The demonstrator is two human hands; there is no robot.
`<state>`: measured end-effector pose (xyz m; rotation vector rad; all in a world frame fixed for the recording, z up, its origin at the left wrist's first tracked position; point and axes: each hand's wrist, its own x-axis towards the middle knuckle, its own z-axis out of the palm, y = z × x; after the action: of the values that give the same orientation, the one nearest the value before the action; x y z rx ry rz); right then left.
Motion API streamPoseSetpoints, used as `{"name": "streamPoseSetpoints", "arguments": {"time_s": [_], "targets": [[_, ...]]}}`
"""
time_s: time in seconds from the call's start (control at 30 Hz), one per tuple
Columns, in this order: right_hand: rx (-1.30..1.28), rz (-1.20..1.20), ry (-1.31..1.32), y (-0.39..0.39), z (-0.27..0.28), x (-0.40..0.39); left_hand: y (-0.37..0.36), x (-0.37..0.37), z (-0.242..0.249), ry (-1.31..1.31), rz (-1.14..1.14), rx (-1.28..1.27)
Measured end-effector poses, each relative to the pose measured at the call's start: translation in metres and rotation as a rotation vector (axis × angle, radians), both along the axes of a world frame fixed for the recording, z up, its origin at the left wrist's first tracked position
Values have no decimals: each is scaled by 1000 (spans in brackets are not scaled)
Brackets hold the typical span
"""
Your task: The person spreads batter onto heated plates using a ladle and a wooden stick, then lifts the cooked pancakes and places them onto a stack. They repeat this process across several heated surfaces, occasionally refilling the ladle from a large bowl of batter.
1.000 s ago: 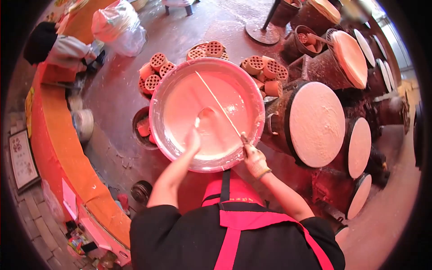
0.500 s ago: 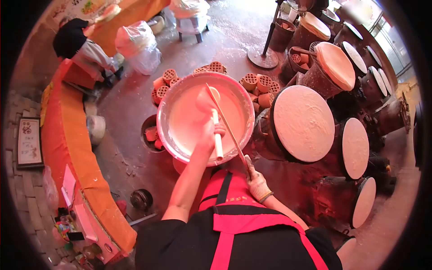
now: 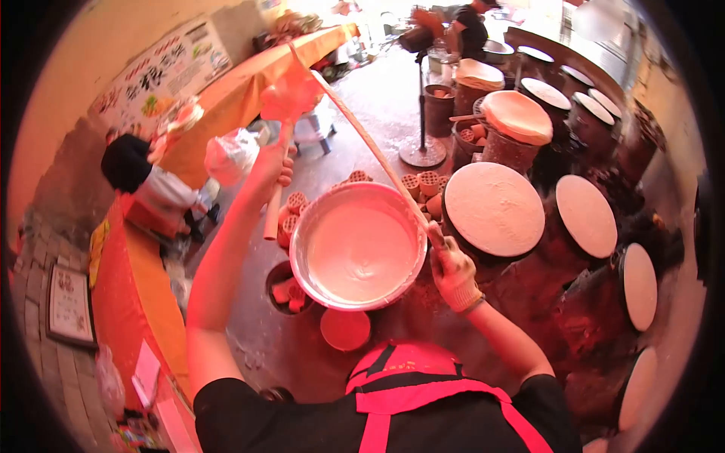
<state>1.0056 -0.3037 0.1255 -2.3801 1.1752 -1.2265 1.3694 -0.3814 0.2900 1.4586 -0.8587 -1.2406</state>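
Observation:
My bare left hand (image 3: 273,170) is closed round the light handle of a batter-coated ladle (image 3: 291,94), raised to the upper left of the basin. My right hand (image 3: 453,275), in a pale glove, grips a long thin wooden stick (image 3: 370,143) that slants up and left towards the ladle head. Whether stick and ladle touch I cannot tell. Below them a wide basin (image 3: 297,273) holds smooth pale batter (image 3: 362,241). To the right, a round griddle (image 3: 495,210) is covered with a pale layer.
More round griddles (image 3: 596,215) line the right side. Perforated briquettes (image 3: 428,181) lie behind the basin. A stand (image 3: 421,155) rises beyond. One person (image 3: 155,181) sits at the left by an orange-covered counter (image 3: 140,279); another person (image 3: 473,34) is at the back.
The ladle has risen out of the basin to the upper left with my left hand. My right hand and the stick have moved up and outward. The view has tilted up, showing more background.

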Motion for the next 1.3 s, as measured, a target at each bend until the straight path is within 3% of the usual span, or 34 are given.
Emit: {"name": "streamPoseSetpoints", "arguments": {"time_s": [0.03, 0.13, 0.17, 0.2, 0.23, 0.27, 0.37, 0.4, 0.5, 0.57, 0.67, 0.73, 0.8, 0.83, 0.87, 0.97, 1.03, 1.1, 1.17, 1.2, 1.3], "targets": [[-23, -55, -2, -1, -2, 16, -13, 12, -6, -19, -50, 59], [15, -217, 78, -2, -23, 55, -57, 40, -37, 618, -137, 526], [56, -263, 113, 2, -33, 62, -60, 41, -55, 655, -214, 588], [104, -310, 147, 9, -46, 65, -53, 30, -60, 572, -231, 624], [-17, -330, 11, 23, -68, 65, -48, 24, -68, 507, -304, 628], [169, -340, -31, 56, -45, 61, -43, 17, -76, 443, -386, 627], [1, -528, -250, 139, -57, 42, -27, -16, -83, 392, -584, 787], [35, -618, -277, 171, -67, 36, -17, -37, -81, 163, -641, 732], [281, -933, -367, 287, -105, 27, 9, -110, -73, -211, -1024, 648], [458, -1161, -535, 368, -128, 37, 34, -172, -62, -406, -1332, 555], [315, -1462, -628, 477, -151, 57, 94, -281, -42, -623, -1803, 343], [393, -1646, -735, 535, -127, 76, 150, -352, -27, -717, -2101, 151], [383, -1669, -1066, 590, -103, 90, 228, -416, -7, -768, -2364, -87], [216, -1629, -1251, 610, -86, 98, 274, -442, 6, -771, -2461, -206], [71, -1635, -1276, 625, -58, 96, 321, -464, 20, -764, -2525, -324], [20, -1716, -1084, 688, -36, 90, 451, -512, 48, -665, -2667, -730], [-54, -1779, -969, 701, 1, 73, 517, -539, 35, -483, -2741, -1071], [-205, -1875, -669, 703, 11, 50, 567, -557, 8, -211, -2755, -1445], [-291, -1926, -624, 728, 2, 39, 620, -553, -3, -326, -2694, -1551], [-311, -1932, -733, 741, -15, 32, 642, -550, -10, -384, -2657, -1603], [-349, -1894, -1303, 758, -24, 54, 679, -555, -58, -260, -2758, -1433]]}}
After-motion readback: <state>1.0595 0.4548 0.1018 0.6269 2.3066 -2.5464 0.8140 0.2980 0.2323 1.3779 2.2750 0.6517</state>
